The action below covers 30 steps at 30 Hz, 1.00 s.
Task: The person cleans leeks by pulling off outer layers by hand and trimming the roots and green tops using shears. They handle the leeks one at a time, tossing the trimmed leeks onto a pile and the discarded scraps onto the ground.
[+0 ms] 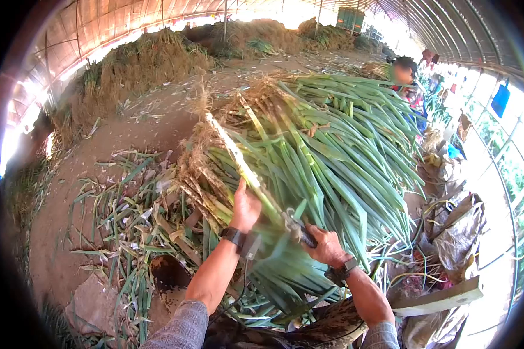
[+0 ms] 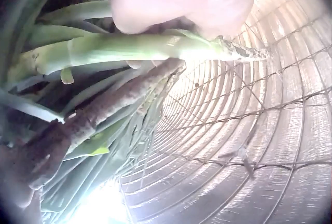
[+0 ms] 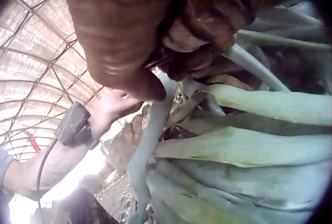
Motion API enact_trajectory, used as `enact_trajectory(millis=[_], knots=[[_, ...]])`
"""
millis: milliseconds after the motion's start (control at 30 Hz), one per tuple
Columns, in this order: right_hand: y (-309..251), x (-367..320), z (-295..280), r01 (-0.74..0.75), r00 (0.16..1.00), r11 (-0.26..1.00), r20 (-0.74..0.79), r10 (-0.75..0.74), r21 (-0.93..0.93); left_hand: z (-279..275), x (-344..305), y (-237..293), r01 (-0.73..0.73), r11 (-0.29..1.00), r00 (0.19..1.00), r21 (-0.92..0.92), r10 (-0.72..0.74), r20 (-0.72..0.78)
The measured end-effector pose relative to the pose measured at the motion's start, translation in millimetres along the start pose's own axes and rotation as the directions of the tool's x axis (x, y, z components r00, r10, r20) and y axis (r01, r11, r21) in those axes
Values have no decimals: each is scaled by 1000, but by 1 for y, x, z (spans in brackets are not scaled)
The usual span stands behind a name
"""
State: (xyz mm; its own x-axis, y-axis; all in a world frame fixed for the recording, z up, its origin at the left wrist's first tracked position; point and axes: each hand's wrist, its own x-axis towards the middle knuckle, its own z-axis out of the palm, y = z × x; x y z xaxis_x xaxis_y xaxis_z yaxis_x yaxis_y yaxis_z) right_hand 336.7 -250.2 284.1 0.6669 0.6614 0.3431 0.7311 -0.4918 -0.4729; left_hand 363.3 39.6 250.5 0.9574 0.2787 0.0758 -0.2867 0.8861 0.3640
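My left hand (image 1: 247, 206) grips a long green onion (image 1: 234, 152) around its stalk, roots pointing up and away. In the left wrist view the fingers of the left hand (image 2: 181, 1) lie over the pale green stalk (image 2: 119, 50). My right hand (image 1: 327, 247) grips a tool's dark handle (image 1: 304, 234) beside the stalk's leafy end. A narrow, rusty-looking length of that tool (image 2: 98, 110) runs below the stalk in the left wrist view. The right thumb (image 3: 148, 86) lies against a green stalk (image 3: 150, 136) in the right wrist view.
A large heap of green onions (image 1: 343, 139) lies right ahead, roots leftward. Trimmed leaves (image 1: 137, 250) litter the ground at left. A wooden board (image 1: 442, 298) and crumpled sacks (image 1: 460, 238) are at right. Another person (image 1: 404, 75) is beyond the heap.
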Motion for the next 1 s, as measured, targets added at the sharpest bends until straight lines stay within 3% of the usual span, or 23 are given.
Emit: enact_trajectory(millis=[33, 133, 200, 267, 333, 433, 600, 667, 700, 767, 800, 867, 900, 933, 1000], knots=[[-1, 3, 0, 28, 999, 1000, -35, -28, 11, 24, -5, 7, -126, 989, 988, 73, 132, -79], [-8, 10, 2, 44, 997, 999, -63, -43, 23, 28, -4, 29, -63, 997, 998, -34, 64, 31], [-8, 15, 2, 103, 994, 995, -27, -103, 16, 28, -8, 28, -131, 990, 990, 41, 133, -39], [-12, 16, 2, 161, 987, 987, -3, -161, -10, 26, -8, 30, -132, 990, 991, -45, 130, -41], [-10, 21, -1, 103, 993, 992, -55, -100, 68, 13, -2, 29, -102, 992, 995, -76, 101, -9], [-12, 24, -3, 125, 992, 991, 27, -123, -57, 17, -6, 25, -96, 992, 995, -83, 96, 3], [-25, 26, -3, 73, 997, 997, 42, -71, -27, 17, -9, 16, -114, 991, 993, -72, 115, 6], [-24, 25, 0, 124, 986, 992, -119, -119, 36, 13, -5, 13, -119, 993, 993, -17, 119, 22], [-23, 27, 0, 128, 986, 991, -113, -124, 34, 14, -3, 12, -133, 988, 991, 74, 133, 6], [-23, 30, -3, 59, 996, 992, 73, -51, -110, 15, -6, 12, -106, 965, 991, 241, 122, -53], [-23, 29, -5, 57, 997, 992, 62, -50, -116, 23, -11, 17, -105, 965, 992, 241, 118, -42], [-23, 27, -8, 172, 983, 983, -44, -176, -70, 33, -19, 29, -72, 952, 996, 296, 83, -26], [-18, 29, -3, 121, 978, 990, -159, -132, -78, 19, -10, 27, -114, 935, 991, 336, 132, -32], [-32, 36, -17, 49, 992, 990, -112, -64, -132, 14, -11, 26, -115, 936, 990, 333, 136, -40], [-30, 43, -22, 203, 979, 972, 19, -203, -116, 19, -8, 31, -154, 928, 987, 341, 157, 20]])
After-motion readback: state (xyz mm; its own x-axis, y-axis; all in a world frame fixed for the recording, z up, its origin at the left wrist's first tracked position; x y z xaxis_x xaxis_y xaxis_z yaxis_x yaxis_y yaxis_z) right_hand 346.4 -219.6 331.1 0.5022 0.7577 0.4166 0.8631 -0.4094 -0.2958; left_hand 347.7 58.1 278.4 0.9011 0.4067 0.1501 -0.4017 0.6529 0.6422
